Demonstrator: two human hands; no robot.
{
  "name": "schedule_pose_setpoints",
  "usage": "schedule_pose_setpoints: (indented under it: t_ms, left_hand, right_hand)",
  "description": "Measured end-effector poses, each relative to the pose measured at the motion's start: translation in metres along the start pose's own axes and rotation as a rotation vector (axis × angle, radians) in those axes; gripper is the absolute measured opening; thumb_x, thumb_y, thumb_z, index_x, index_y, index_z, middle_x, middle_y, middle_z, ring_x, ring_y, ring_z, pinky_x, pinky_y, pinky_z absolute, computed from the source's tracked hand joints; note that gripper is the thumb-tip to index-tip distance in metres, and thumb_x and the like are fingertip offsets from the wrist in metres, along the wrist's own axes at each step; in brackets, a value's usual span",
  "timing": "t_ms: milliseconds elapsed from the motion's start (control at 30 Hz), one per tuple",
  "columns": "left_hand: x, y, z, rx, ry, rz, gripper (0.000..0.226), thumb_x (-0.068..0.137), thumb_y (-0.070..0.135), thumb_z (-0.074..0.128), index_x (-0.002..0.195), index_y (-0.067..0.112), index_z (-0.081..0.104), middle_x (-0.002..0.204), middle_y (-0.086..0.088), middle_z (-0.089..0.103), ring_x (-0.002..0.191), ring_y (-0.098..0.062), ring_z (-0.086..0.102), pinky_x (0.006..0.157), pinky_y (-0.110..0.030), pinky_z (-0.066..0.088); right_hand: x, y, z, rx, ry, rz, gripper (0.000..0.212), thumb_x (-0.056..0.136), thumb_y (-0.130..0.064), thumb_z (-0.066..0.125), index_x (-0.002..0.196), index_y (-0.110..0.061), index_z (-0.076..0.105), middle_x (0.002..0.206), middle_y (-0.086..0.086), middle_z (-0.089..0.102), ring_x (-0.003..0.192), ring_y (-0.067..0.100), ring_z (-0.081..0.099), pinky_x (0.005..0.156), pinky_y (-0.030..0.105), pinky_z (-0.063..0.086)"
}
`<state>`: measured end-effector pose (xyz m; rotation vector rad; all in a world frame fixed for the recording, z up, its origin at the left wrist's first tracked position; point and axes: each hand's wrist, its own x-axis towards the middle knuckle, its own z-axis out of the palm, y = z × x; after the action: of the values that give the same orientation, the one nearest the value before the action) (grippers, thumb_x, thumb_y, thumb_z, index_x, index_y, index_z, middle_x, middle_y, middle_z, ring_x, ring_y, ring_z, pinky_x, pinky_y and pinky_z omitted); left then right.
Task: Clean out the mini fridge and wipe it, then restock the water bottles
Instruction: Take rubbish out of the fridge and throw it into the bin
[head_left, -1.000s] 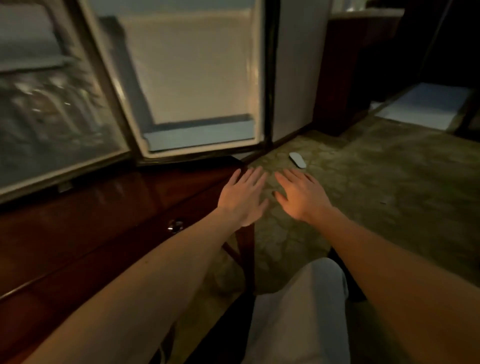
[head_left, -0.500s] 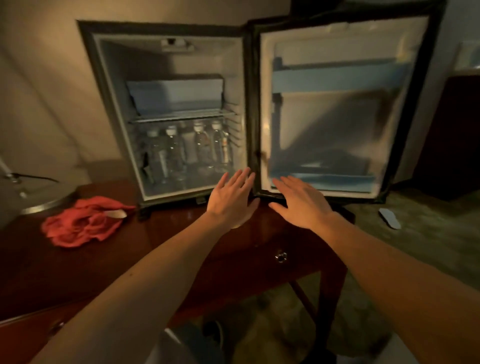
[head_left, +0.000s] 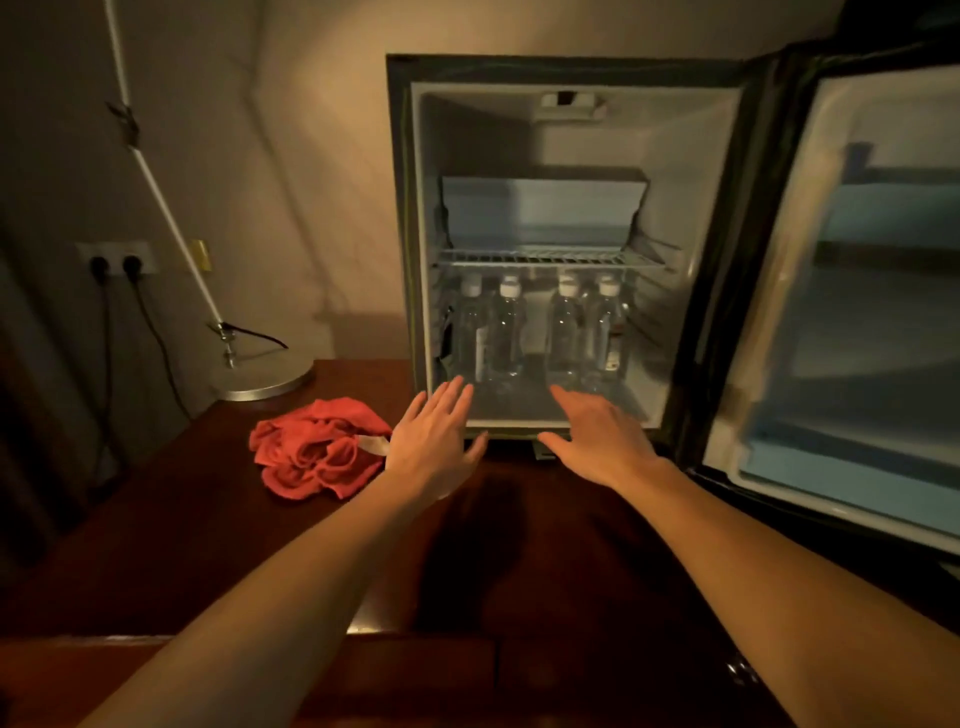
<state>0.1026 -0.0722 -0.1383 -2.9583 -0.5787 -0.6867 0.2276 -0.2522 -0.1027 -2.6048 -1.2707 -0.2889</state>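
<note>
The mini fridge (head_left: 691, 218) stands on a dark wooden desk (head_left: 208, 540) with its door (head_left: 852, 291) swung wide to the right. Several clear water bottles (head_left: 540, 332) with white caps stand upright in a row on the fridge floor, under a wire shelf (head_left: 550, 257). A crumpled red cloth (head_left: 317, 449) lies on the desk left of the fridge. My left hand (head_left: 434, 439) and my right hand (head_left: 597, 439) hover palm down, fingers spread, just in front of the fridge's lower edge. Neither hand holds anything.
A lamp's round metal base (head_left: 262, 375) sits at the desk's back left, its white stem (head_left: 156, 182) leaning up the wall. A wall socket (head_left: 117, 258) with two black plugs and hanging cables is at the left. A drawer knob (head_left: 740, 670) shows at lower right.
The view has swung left from the floor and fridge door to face the open fridge. Both hands stayed stretched out flat and now lie before the fridge opening.
</note>
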Motion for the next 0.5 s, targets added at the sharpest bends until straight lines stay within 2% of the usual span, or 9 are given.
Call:
schedule_pose_setpoints:
  t_ms: [133, 267, 367, 500]
  left_hand:
    - [0.013, -0.021, 0.01, -0.06, -0.004, -0.049, 0.072, 0.096, 0.05, 0.045, 0.154, 0.013, 0.025, 0.161, -0.006, 0.025, 0.146, -0.02, 0.028, 0.117, -0.032, 0.025]
    - [0.025, -0.026, 0.019, -0.085, -0.001, -0.041, 0.07, 0.096, 0.042, 0.05, 0.153, 0.01, 0.026, 0.158, -0.009, 0.03, 0.144, -0.022, 0.031, 0.115, -0.031, 0.029]
    - [0.033, -0.028, 0.024, -0.092, 0.022, -0.012, 0.066, 0.095, 0.035, 0.053, 0.15, 0.007, 0.032, 0.155, -0.01, 0.036, 0.142, -0.023, 0.035, 0.114, -0.031, 0.029]
    - [0.035, -0.032, 0.035, -0.108, 0.092, 0.039, 0.058, 0.088, 0.028, 0.06, 0.139, 0.005, 0.048, 0.142, -0.011, 0.052, 0.131, -0.025, 0.049, 0.106, -0.034, 0.041]
  right_hand:
    - [0.043, -0.021, 0.018, 0.064, -0.024, 0.01, 0.066, 0.093, -0.048, 0.057, 0.148, -0.019, 0.034, 0.138, 0.008, 0.054, 0.126, 0.028, 0.051, 0.096, 0.04, 0.046]
    - [0.077, -0.04, 0.036, 0.13, -0.019, 0.004, 0.061, 0.089, -0.05, 0.061, 0.14, -0.021, 0.045, 0.124, 0.01, 0.063, 0.113, 0.031, 0.06, 0.089, 0.04, 0.051]
    - [0.099, -0.05, 0.046, 0.246, -0.041, 0.006, 0.051, 0.088, -0.043, 0.063, 0.134, -0.025, 0.051, 0.122, 0.009, 0.064, 0.109, 0.03, 0.062, 0.087, 0.037, 0.052]
    - [0.123, -0.065, 0.06, 0.454, -0.065, 0.061, 0.039, 0.086, -0.043, 0.061, 0.123, -0.03, 0.058, 0.118, 0.006, 0.066, 0.106, 0.028, 0.063, 0.09, 0.039, 0.052]
